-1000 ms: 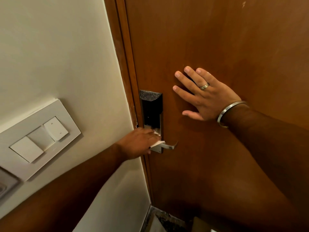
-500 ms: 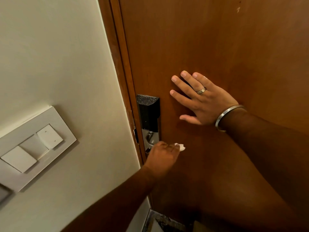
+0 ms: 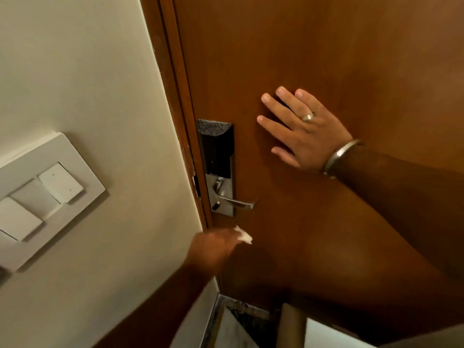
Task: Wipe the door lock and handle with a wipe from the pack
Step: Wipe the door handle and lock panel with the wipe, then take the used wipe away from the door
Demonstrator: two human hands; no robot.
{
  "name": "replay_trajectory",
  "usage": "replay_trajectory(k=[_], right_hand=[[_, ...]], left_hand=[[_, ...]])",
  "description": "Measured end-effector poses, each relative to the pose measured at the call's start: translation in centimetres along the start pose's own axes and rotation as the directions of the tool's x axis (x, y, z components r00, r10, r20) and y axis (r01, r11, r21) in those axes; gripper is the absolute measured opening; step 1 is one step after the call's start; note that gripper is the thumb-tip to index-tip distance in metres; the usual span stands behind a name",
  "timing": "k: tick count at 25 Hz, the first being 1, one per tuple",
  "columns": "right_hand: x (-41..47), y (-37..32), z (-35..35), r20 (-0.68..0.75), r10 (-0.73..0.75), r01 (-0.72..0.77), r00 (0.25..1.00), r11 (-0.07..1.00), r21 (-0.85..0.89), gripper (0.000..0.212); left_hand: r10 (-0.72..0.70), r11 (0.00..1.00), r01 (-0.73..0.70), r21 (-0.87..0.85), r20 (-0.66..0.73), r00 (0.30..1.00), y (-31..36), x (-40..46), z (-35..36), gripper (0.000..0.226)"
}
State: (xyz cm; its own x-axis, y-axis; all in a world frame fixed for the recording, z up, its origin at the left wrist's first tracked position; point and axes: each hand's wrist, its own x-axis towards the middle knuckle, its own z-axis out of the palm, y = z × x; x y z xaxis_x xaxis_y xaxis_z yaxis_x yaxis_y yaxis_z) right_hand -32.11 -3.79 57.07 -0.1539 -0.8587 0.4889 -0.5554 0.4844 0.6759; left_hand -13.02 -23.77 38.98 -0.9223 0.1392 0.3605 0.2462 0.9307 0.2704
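The door lock (image 3: 217, 156), a dark housing over a silver plate, sits on the brown door (image 3: 313, 59) near its left edge, with the silver handle (image 3: 234, 201) jutting right from the plate's lower part. Just below the plate, clear of it, the left hand (image 3: 213, 248) is blurred; its grip seems closed on a small white wipe (image 3: 244, 236), which pokes out beyond the fingers. To the right of the lock, the right hand (image 3: 305, 133) lies flat and spread on the door, holding nothing, a ring (image 3: 307, 117) on one finger and a metal bangle (image 3: 339, 154) at the wrist. Left of the frame, a white switch panel (image 3: 42, 197) sits on the cream wall (image 3: 75, 71).
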Motion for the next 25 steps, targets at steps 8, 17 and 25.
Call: replay_trajectory(k=[8,17,25], right_hand=[[-28.9,-18.0,-2.0,0.977,-0.035,-0.865,0.209,-0.473,0.168,0.039],[-44.0,-21.1,-2.7,0.97,-0.028,-0.702,-0.243,-0.685,-0.195,0.008],[-54.1,-30.4,7.3,0.836,0.096,-0.7,-0.54,-0.602,-0.383,0.022]], left_hand=[[-0.595,0.208,0.724,-0.658,0.502,0.627,15.3,-4.4,10.8,0.02],[-0.429,-0.148,0.788,-0.598,0.757,0.494,26.0,-6.0,24.0,0.024],[-0.364,0.299,0.848,-0.438,0.769,0.526,23.0,-9.8,42.7,0.043]])
